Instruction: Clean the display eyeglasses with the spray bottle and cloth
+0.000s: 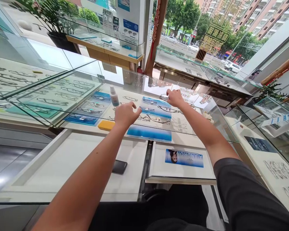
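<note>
My left hand is above the glass counter, its fingers curved and thumb apart, with nothing in it. Just behind it stands a small clear spray bottle with a white cap. Reaching farther forward, my right hand has its fingertips pinched at a dark pair of eyeglasses on the countertop; the exact grip is partly hidden. Close by are dark-framed eyeglasses. Several more frames lie around blue display cards between my hands and toward me.
A yellow cloth lies near the counter's front edge. Two pulled-out drawers are below: the left drawer holds a dark flat case, the right a blue printed card. Glass showcases stand beyond, and a beige item sits at right.
</note>
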`<state>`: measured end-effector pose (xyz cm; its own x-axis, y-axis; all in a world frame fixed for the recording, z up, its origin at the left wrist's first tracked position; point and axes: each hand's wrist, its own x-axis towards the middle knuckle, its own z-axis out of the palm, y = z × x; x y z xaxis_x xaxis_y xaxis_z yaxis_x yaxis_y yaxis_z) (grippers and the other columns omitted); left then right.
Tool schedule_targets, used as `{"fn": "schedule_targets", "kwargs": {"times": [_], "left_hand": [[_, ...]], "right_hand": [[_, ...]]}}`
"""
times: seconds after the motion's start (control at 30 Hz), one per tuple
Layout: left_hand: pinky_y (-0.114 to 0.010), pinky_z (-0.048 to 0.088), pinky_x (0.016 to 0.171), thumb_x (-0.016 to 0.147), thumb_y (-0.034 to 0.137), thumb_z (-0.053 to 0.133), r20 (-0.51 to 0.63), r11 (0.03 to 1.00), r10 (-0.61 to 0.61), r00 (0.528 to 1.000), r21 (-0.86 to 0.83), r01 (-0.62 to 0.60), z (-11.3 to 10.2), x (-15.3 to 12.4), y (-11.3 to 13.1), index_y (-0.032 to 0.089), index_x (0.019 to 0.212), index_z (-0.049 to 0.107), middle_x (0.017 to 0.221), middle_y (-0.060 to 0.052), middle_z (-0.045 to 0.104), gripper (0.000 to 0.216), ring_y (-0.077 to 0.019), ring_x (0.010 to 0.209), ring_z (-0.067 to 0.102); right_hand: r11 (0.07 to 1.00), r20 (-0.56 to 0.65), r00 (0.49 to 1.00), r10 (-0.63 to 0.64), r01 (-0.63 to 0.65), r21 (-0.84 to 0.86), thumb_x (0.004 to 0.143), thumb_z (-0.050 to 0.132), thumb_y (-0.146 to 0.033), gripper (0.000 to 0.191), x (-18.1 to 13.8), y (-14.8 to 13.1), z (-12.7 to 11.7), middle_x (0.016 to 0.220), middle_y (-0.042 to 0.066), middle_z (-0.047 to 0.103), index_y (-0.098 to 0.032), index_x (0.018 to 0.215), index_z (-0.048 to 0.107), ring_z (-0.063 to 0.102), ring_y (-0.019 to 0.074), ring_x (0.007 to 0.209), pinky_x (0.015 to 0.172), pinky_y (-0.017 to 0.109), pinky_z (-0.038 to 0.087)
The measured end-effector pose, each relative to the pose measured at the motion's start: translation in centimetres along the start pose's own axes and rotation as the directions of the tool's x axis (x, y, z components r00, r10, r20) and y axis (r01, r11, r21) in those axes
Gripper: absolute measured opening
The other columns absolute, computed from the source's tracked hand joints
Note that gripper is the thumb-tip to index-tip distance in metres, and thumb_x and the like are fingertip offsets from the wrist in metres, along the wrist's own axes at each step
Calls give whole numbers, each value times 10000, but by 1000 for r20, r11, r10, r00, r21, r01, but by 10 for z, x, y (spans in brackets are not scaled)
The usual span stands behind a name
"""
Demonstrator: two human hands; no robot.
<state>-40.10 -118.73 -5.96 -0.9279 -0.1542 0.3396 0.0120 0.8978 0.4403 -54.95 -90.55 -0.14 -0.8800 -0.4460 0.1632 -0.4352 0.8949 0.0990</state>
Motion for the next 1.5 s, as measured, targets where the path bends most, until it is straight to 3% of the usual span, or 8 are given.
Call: {"fn": "schedule_targets", "kwargs": {"times": [0.6, 0.8, 0.93, 1.03, 1.2, 1.37, 1.43, 1.5], "left_hand": [[-452, 501, 874, 994, 494, 569, 6, 1000, -13, 1000, -1, 13, -2, -2, 2, 211, 1045, 741, 996, -132, 819, 335, -354, 971, 751], [-435, 493, 841, 995, 495, 568, 17, 1000, -10, 1000, -17, 11, -3, -2, 2, 211, 1047, 743, 976, -125, 811, 338, -345, 937, 748], [-427, 487, 827, 996, 484, 558, 13, 1000, -10, 1000, -19, 10, -2, -1, 1, 205, 1046, 741, 975, -125, 808, 337, -336, 924, 746], [-422, 479, 799, 993, 494, 553, 14, 1000, 4, 1000, -11, -4, -1, -1, 0, 203, 1039, 737, 983, -129, 806, 347, -333, 908, 738], [-382, 445, 725, 986, 464, 547, -44, 998, 26, 999, -55, -28, -3, -3, 1, 218, 967, 695, 917, -97, 768, 287, -280, 851, 694], [-361, 450, 727, 958, 422, 541, -115, 982, 122, 986, -129, -136, -25, -6, 29, 221, 769, 582, 773, -62, 667, 279, -214, 752, 607], [-359, 451, 700, 964, 466, 525, -10, 959, 181, 983, -219, -179, -47, -12, 51, 225, 708, 531, 680, -41, 579, 352, -198, 692, 559], [-357, 462, 669, 985, 549, 482, 229, 928, 277, 933, -314, -199, -72, -22, 78, 229, 670, 507, 645, -41, 533, 450, -197, 663, 542]], "right_hand": [[981, 96, 995, -2, -17, 194, 854, 671, -265, 379, -10, 13, 15, 1191, 157, 780, -214, 1215, 567, 586, 370, 1170, 1098, 541, 332], [952, 53, 998, 33, -47, 303, 822, 683, -298, 468, -18, 10, -1, 1340, 173, 738, -199, 1267, 576, 544, 390, 1279, 1126, 550, 346], [866, -286, 956, 72, 83, 494, 905, 554, -261, 332, -69, -7, -25, 1223, 121, 733, -233, 1235, 580, 602, 324, 1200, 1087, 492, 433], [861, -401, 913, 71, 147, 487, 977, 522, -285, 161, -130, -10, -31, 1069, 85, 728, -263, 1118, 597, 636, 305, 1073, 1083, 499, 456], [904, -332, 939, 89, 63, 423, 1020, 534, -326, 91, -220, 33, -7, 1049, 104, 743, -265, 1040, 599, 664, 336, 1069, 1066, 541, 461], [882, -294, 926, 238, -80, 464, 998, 517, -342, 77, -251, 70, 26, 1011, 108, 729, -278, 979, 556, 649, 339, 1015, 1014, 532, 487], [865, -276, 924, 264, -100, 492, 978, 526, -336, 61, -250, 74, 35, 1012, 110, 727, -278, 966, 543, 640, 335, 1006, 1005, 526, 491], [847, -255, 929, 268, -100, 523, 967, 530, -326, 50, -248, 76, 40, 1003, 112, 724, -277, 958, 534, 632, 331, 990, 998, 522, 490]]}}
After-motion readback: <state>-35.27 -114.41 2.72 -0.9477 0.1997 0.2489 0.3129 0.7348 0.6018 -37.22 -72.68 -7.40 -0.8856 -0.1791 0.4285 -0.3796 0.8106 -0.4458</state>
